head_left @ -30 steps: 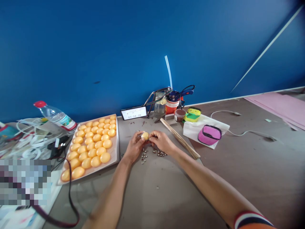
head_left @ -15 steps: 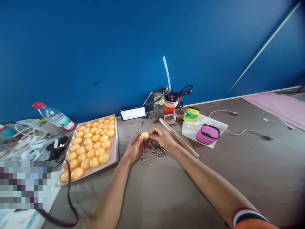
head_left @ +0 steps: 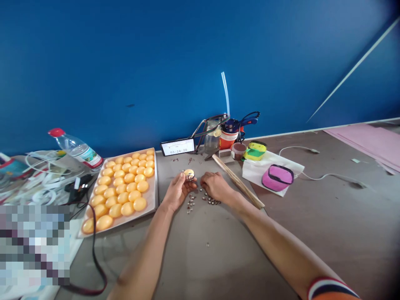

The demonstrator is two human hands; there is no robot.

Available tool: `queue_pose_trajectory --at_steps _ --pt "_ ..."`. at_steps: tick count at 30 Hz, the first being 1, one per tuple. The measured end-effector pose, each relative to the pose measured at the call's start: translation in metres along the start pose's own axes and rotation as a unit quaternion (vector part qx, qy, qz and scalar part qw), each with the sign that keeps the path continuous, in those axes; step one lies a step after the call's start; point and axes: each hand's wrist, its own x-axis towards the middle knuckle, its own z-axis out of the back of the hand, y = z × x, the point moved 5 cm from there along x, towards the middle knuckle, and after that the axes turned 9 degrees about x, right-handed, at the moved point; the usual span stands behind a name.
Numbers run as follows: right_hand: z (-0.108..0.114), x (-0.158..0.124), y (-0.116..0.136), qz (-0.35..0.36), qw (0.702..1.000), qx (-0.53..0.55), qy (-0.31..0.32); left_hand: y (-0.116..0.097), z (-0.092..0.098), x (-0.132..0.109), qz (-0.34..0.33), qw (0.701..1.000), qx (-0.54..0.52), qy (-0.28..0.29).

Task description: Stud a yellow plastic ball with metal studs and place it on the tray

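Observation:
Between the thumb and fingers of my left hand [head_left: 178, 191] is a yellow oval dome [head_left: 189, 172] with small shiny gems along its edge. My right hand [head_left: 216, 185] is apart from it, fingers bent down and together at the loose shiny gems [head_left: 213, 201] on the table; whatever the fingertips pinch is hidden. More gems [head_left: 190, 203] lie scattered between the two hands. Left of my left hand, many similar yellow domes [head_left: 127, 208] lie in rows on a white tray [head_left: 152, 189].
Behind the hands a phone [head_left: 178, 146] showing a timer leans near a jar [head_left: 212, 139]. A wooden stick [head_left: 239, 182] lies right of my right hand, beside a pink pad [head_left: 277, 177] on white paper. A bottle [head_left: 78, 151] and tangled cables [head_left: 37, 183] stand at left.
My right hand has moved away from the dome, down to the loose gems on its right. My left hand keeps hold of the dome. The view has shifted slightly.

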Motion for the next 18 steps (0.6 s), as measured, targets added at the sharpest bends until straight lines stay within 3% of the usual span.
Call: queue_pose_trajectory --at_steps 7,13,18 --pt "0.012 0.000 -0.008 -0.022 0.999 0.006 -0.040 -0.004 0.002 0.001 0.003 0.999 -0.032 -0.018" --pt "0.002 0.000 0.004 0.018 0.999 -0.030 -0.001 -0.006 0.003 0.001 0.003 0.999 -0.049 -0.022" --pt "0.001 0.000 0.007 0.037 0.998 0.026 0.031 -0.005 0.004 0.002 0.010 0.998 -0.058 -0.021"
